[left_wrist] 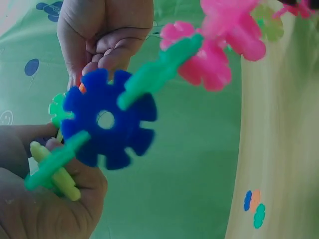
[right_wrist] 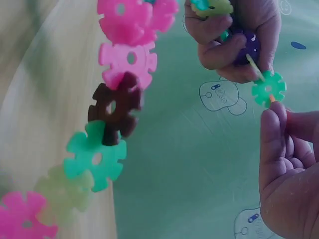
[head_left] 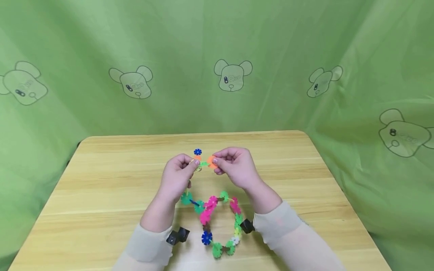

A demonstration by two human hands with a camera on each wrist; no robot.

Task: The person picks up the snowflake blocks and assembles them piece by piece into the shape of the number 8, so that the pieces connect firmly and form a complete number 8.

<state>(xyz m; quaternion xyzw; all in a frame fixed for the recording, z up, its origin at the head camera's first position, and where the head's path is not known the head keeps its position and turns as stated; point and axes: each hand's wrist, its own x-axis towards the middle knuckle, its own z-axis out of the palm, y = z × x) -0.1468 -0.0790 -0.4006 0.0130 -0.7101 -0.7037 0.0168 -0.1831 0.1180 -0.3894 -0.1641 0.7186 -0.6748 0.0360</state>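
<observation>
A chain of notched plastic discs, or snowflake pieces, hangs from my left hand, which grips it near its end. In the left wrist view a blue disc and a teal disc of the chain show beside that hand. My right hand pinches an orange disc between thumb and fingertips. A green disc sits between the two hands, with the orange piece at its near edge and a yellow piece at its far side. Below the hands, the linked discs form a loop with pink discs and a brown disc.
A loose blue disc lies on the wooden table beyond the hands, close to an orange one and a teal one. Green cloth with printed bear heads stands behind the table. Black wrist cameras sit by the sleeves.
</observation>
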